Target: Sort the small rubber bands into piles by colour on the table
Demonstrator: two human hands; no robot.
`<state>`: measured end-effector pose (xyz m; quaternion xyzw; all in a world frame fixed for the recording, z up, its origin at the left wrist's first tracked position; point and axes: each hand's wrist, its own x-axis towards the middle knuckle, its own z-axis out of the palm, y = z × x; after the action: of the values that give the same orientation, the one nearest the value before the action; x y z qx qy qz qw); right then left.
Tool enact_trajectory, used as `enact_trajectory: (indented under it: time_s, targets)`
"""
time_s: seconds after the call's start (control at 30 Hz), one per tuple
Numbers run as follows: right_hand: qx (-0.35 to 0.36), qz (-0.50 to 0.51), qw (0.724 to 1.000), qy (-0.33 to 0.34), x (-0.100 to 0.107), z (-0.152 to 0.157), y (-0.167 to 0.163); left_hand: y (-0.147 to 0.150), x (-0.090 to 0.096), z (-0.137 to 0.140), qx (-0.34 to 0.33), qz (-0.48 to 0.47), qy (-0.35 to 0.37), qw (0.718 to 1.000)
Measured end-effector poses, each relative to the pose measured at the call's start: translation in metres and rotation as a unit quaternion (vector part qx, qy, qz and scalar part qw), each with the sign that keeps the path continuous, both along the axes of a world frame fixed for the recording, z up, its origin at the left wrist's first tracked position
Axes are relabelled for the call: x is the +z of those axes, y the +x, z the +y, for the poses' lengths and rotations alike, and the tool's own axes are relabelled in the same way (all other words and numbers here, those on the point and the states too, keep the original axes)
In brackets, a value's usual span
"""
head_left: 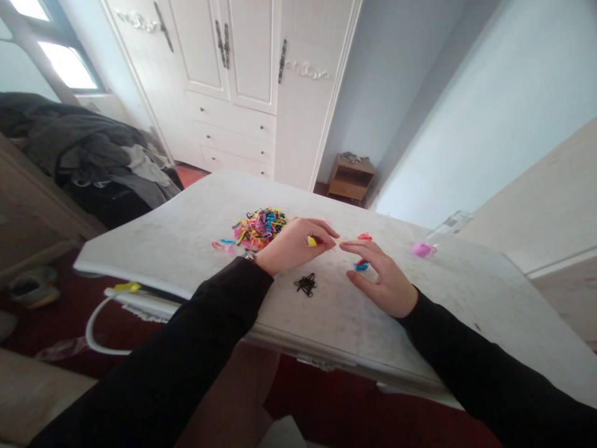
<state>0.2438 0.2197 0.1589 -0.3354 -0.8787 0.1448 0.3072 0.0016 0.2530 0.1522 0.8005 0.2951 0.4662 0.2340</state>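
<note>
My left hand (pixel 301 242) is closed in a pinch over the table, with a small yellow rubber band (pixel 334 248) at its fingertips. More yellow (pixel 312 241) shows through the gap between thumb and fingers. Facing it, my right hand (pixel 380 277) has its fingers stretched out and its thumb apart, the index tip close to the yellow band. A mixed heap of coloured rubber bands (pixel 261 229) lies left of my left hand, partly covered by it. Black bands (pixel 306 285) form a small pile below the hands. Blue bands (pixel 360 266) lie beside my right hand, red bands (pixel 365 236) beyond it.
The white table (pixel 466 311) spans the view. A pink object (pixel 423 249) and a clear container (pixel 450 225) rest at its right. A few loose bands (pixel 218 246) lie left of the heap. Beyond stand a white wardrobe (pixel 237 81) and a small wooden cabinet (pixel 351 178).
</note>
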Motion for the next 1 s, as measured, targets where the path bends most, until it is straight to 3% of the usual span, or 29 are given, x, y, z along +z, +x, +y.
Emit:
enact_trajectory:
  time_s: [0.2, 0.5, 0.7, 1.0]
  targets:
    - [0.008, -0.009, 1.0, 0.0, -0.001, -0.001, 0.0, 0.0, -0.001, 0.003, 0.024, 0.0, -0.001, 1.0]
    - [0.003, 0.001, 1.0, 0.002, 0.002, -0.004, -0.001, -0.007, -0.006, 0.013, 0.151, 0.061, -0.031, 0.986]
    - [0.008, -0.004, 1.0, 0.004, 0.004, -0.006, -0.002, -0.006, -0.006, 0.012, 0.16, 0.108, -0.027, 0.981]
    - [0.007, -0.011, 1.0, 0.003, 0.006, -0.006, -0.002, -0.007, -0.007, 0.012, 0.131, 0.077, 0.004, 0.988]
